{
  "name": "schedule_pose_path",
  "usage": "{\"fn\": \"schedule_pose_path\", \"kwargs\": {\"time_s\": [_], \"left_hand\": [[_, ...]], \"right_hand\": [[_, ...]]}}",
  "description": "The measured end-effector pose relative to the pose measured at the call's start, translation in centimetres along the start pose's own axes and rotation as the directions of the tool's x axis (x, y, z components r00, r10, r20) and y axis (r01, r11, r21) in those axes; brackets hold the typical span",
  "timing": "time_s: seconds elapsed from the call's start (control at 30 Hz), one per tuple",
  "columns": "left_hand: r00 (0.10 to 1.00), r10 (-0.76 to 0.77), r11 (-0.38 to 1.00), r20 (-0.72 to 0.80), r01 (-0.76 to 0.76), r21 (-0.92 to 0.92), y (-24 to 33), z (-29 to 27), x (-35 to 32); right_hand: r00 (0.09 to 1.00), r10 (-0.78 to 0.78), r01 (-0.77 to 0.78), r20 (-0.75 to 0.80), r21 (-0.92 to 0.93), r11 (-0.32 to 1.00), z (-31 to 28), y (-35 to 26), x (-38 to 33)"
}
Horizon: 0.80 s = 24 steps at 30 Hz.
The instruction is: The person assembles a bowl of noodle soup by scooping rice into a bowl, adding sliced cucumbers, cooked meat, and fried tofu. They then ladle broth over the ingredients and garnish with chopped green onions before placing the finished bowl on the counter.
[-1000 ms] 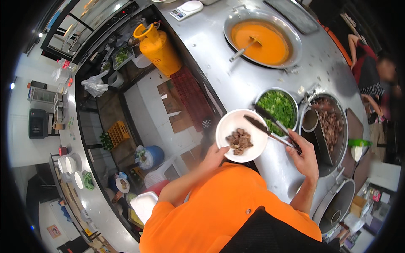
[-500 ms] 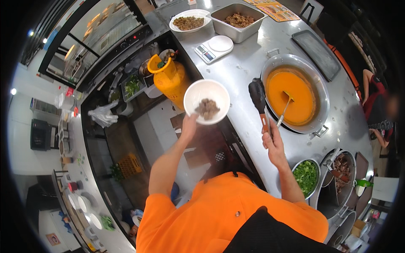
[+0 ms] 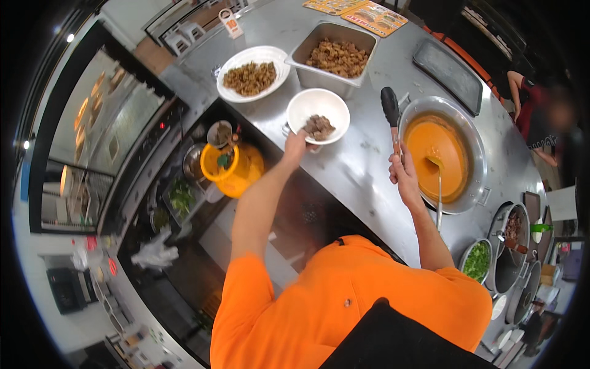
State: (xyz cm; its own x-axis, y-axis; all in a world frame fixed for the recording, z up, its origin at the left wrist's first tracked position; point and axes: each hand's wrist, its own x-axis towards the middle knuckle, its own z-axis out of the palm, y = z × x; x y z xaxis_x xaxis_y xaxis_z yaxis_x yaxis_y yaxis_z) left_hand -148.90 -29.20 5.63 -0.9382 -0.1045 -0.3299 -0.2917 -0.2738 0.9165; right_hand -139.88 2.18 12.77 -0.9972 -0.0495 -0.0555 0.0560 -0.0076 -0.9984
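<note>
Left hand (image 3: 295,147) part-hidden by white bowl (image 3: 318,103)

The left hand (image 3: 295,149) holds a smooth white bowl (image 3: 302,109), plastic or coated paper, hard to tell which. Beyond that hand stands a satin metal pan (image 3: 329,82). In the right hand (image 3: 403,169), tongs (image 3: 389,106) show matt black heads and a wood-like brown handle. Beside it sits a shiny metal pot (image 3: 479,144). The bench (image 3: 362,190) beneath both hands is smooth, reflective metal; the shirt (image 3: 307,295) nearer the body, matt orange cloth.
</note>
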Motion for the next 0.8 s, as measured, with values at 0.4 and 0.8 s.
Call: {"fn": "schedule_pose_path", "kwargs": {"time_s": [0.4,0.8], "left_hand": [[0.915,-0.255,0.967,0.312,0.249,0.059,4.0,-2.7,7.7],[0.844,0.346,0.427,0.409,-0.53,0.733,0.0,-9.6,7.0]], "right_hand": [[0.845,-0.414,0.106,-0.338,-0.653,0.75,8.0,5.1,22.3],[0.89,-0.197,0.026,-0.411,-0.385,0.923,9.1,3.7,23.1]]}}
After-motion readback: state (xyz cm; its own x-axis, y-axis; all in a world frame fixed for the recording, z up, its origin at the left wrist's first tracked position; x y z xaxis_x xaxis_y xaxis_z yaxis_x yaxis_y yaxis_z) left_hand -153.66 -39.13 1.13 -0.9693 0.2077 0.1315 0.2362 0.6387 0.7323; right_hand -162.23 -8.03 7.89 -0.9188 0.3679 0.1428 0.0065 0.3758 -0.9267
